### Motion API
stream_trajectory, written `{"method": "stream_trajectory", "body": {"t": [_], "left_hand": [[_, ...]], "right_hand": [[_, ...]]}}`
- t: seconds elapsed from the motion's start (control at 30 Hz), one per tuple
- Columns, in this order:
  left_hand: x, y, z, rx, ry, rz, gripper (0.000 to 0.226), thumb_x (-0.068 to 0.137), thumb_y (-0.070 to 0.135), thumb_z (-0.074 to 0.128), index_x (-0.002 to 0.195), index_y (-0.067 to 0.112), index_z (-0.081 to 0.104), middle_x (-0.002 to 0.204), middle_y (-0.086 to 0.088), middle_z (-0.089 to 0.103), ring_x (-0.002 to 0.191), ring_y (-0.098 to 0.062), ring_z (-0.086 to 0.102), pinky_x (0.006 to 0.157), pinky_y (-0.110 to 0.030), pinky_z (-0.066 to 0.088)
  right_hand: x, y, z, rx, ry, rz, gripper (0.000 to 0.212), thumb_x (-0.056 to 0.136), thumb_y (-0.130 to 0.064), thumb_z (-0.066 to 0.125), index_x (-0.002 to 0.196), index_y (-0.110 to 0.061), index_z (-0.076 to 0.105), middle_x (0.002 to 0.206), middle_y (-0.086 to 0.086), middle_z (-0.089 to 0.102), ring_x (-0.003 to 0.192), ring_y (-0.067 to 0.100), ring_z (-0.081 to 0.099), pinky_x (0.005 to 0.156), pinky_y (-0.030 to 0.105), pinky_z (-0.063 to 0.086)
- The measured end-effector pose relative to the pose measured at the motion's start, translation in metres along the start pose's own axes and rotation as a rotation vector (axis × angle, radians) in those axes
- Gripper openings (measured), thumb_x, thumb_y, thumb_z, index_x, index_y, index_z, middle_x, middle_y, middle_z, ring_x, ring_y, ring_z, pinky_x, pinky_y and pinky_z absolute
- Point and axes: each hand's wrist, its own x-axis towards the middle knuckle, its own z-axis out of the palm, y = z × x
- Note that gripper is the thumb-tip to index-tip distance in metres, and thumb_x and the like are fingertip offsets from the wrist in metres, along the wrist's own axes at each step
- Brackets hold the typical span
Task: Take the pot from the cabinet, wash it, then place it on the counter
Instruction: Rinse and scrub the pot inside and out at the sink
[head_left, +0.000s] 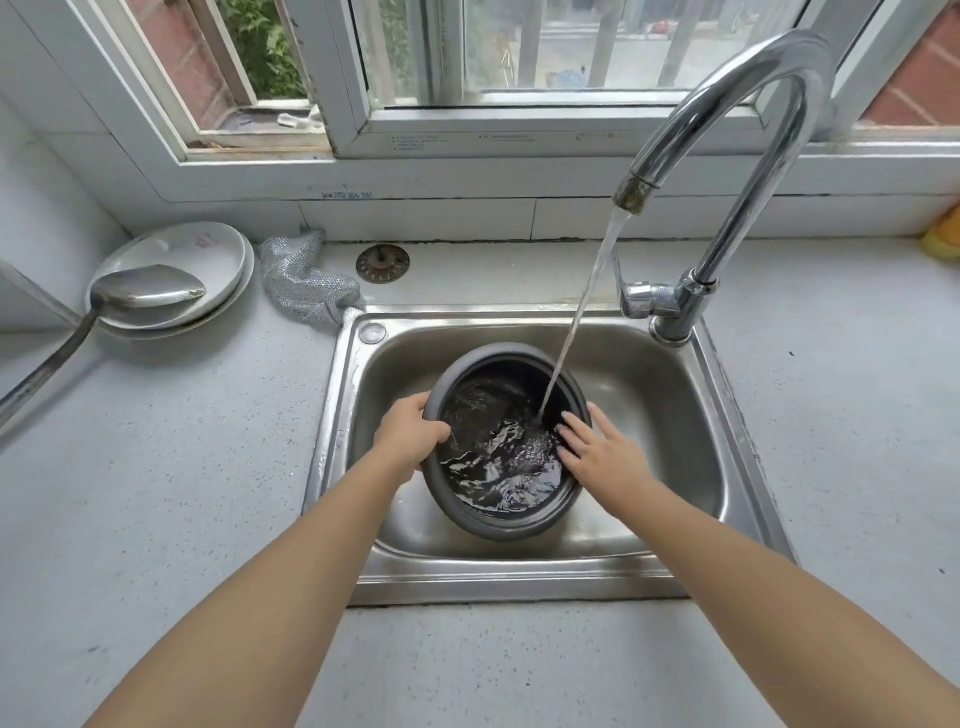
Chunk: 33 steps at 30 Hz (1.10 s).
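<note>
only illegible blue writing shows behind the pot.

Bright daylight from the window; sharp centre, edges bent.

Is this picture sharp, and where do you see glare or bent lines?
Head view: mostly sharp in daylight; wide-angle lens bows the white window frame; glare on the curved chrome tap and on the water in the dark grey round pot; left hand grips its rim, right hand reaches inside.

Ladle handle cut off left; right hand fingertips underwater.
</note>
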Motion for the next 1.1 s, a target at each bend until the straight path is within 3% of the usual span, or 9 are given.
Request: {"method": "stream_trajectory", "body": {"t": [0.23, 0.33, 0.43, 0.6, 0.67, 0.73, 0.83, 0.93, 1.1], "left_hand": [[0.001, 0.004, 0.001, -0.013, 0.005, 0.016, 0.041, 0.072, -0.001, 0.053, 0.085, 0.036, 0.064, 0.082, -0.004, 0.069, 0.089, -0.033, 0.067, 0.078, -0.051, 0.058], [0.003, 0.0, 0.0, -0.015, 0.018, 0.011, 0.04, 0.068, 0.001, 0.054, 0.077, 0.039, 0.064, 0.083, -0.004, 0.071, 0.087, -0.033, 0.067, 0.078, -0.051, 0.057], [0.004, -0.004, 0.0, -0.041, 0.035, -0.017, 0.037, 0.07, 0.0, 0.054, 0.078, 0.035, 0.063, 0.083, -0.006, 0.069, 0.087, -0.034, 0.067, 0.075, -0.053, 0.058], [0.005, -0.008, 0.0, -0.177, 0.017, -0.094, 0.027, 0.077, -0.01, 0.052, 0.078, 0.015, 0.06, 0.081, -0.012, 0.062, 0.074, -0.031, 0.062, 0.062, -0.045, 0.057], [0.003, -0.008, 0.001, -0.218, 0.001, -0.136, 0.023, 0.08, -0.012, 0.051, 0.081, 0.01, 0.056, 0.078, -0.012, 0.058, 0.067, -0.027, 0.058, 0.053, -0.037, 0.052], [0.003, -0.01, 0.0, -0.242, -0.019, -0.196, 0.021, 0.08, -0.013, 0.051, 0.083, 0.008, 0.055, 0.076, -0.013, 0.057, 0.064, -0.025, 0.055, 0.05, -0.035, 0.05], [0.002, -0.014, -0.002, -0.258, -0.091, -0.32, 0.017, 0.081, -0.011, 0.052, 0.091, 0.004, 0.053, 0.074, -0.013, 0.056, 0.061, -0.024, 0.057, 0.045, -0.036, 0.055], [-0.001, -0.018, -0.002, -0.273, -0.165, -0.401, 0.014, 0.084, -0.008, 0.052, 0.087, 0.004, 0.048, 0.069, -0.013, 0.053, 0.059, -0.023, 0.056, 0.04, -0.036, 0.056], [0.001, -0.029, 0.01, -0.304, -0.207, -0.434, 0.012, 0.088, -0.005, 0.05, 0.089, 0.007, 0.051, 0.076, -0.013, 0.06, 0.069, -0.023, 0.06, 0.072, -0.043, 0.057]], "right_hand": [[-0.003, -0.037, -0.001, 0.241, -0.177, -0.164, 0.065, 0.095, -0.012, 0.045, 0.15, -0.021, 0.012, 0.158, 0.005, 0.017, 0.147, 0.028, 0.009, 0.118, 0.049, 0.001], [-0.005, -0.044, -0.005, 0.494, -0.144, -0.175, 0.057, 0.093, -0.005, 0.039, 0.146, -0.023, 0.028, 0.152, 0.002, 0.035, 0.142, 0.022, 0.026, 0.118, 0.044, 0.01], [-0.009, -0.04, -0.009, 0.734, 0.073, 0.003, 0.041, 0.091, -0.011, 0.042, 0.128, -0.024, 0.052, 0.129, 0.002, 0.06, 0.128, 0.021, 0.047, 0.114, 0.045, 0.021], [-0.009, -0.023, 0.0, 0.847, 0.433, 0.533, 0.037, 0.084, -0.012, 0.055, 0.12, -0.014, 0.05, 0.12, 0.004, 0.058, 0.116, 0.027, 0.051, 0.094, 0.04, 0.043], [-0.009, -0.019, 0.002, 0.999, 0.335, 0.67, 0.052, 0.089, -0.022, 0.057, 0.135, -0.01, 0.036, 0.134, 0.01, 0.048, 0.123, 0.03, 0.047, 0.097, 0.041, 0.043], [-0.008, -0.016, 0.0, 1.296, 0.148, 0.753, 0.058, 0.091, -0.028, 0.056, 0.138, -0.005, 0.03, 0.125, 0.016, 0.052, 0.11, 0.029, 0.053, 0.087, 0.039, 0.044], [-0.01, -0.014, -0.004, 1.865, -0.041, 0.772, 0.025, 0.089, -0.026, 0.058, 0.107, -0.01, 0.051, 0.095, 0.009, 0.059, 0.079, 0.02, 0.054, 0.077, 0.037, 0.049], [-0.012, -0.009, -0.007, 2.112, -0.048, 0.787, 0.007, 0.088, -0.008, 0.053, 0.093, -0.013, 0.051, 0.08, 0.007, 0.059, 0.067, 0.021, 0.058, 0.058, 0.034, 0.055], [-0.015, -0.001, -0.013, 2.125, -0.004, 0.821, 0.017, 0.085, 0.001, 0.047, 0.095, -0.012, 0.051, 0.075, 0.01, 0.056, 0.061, 0.022, 0.056, 0.051, 0.03, 0.049]]}}
